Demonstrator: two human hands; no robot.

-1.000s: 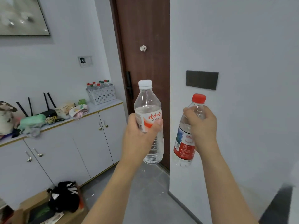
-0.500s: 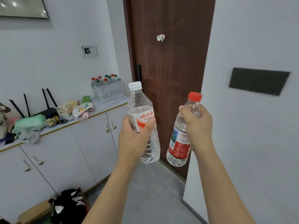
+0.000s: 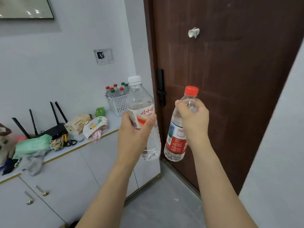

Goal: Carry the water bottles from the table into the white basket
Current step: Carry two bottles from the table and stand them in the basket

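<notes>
My left hand (image 3: 133, 137) grips a clear water bottle with a white cap (image 3: 139, 102) around its orange-and-white label, held upright. My right hand (image 3: 194, 122) holds a second bottle with a red cap (image 3: 175, 142) near its neck, tilted slightly, its red label below my fingers. Both bottles hang in the air in front of me. The white basket (image 3: 117, 103) stands on the far right end of the white cabinet top, beyond my left hand, with several red- and green-capped bottles upright inside it.
The white cabinet (image 3: 69, 175) runs along the left wall, its top cluttered with a black router (image 3: 49, 129), cloth bundles and a green box (image 3: 100, 111). A brown door (image 3: 222, 89) is straight ahead. A white wall corner (image 3: 279, 145) juts in at right. Grey floor lies below.
The view has moved closer to the cabinet and door and turned left. The basket looks larger and nearer. Both hands keep the same grip on their bottles.
</notes>
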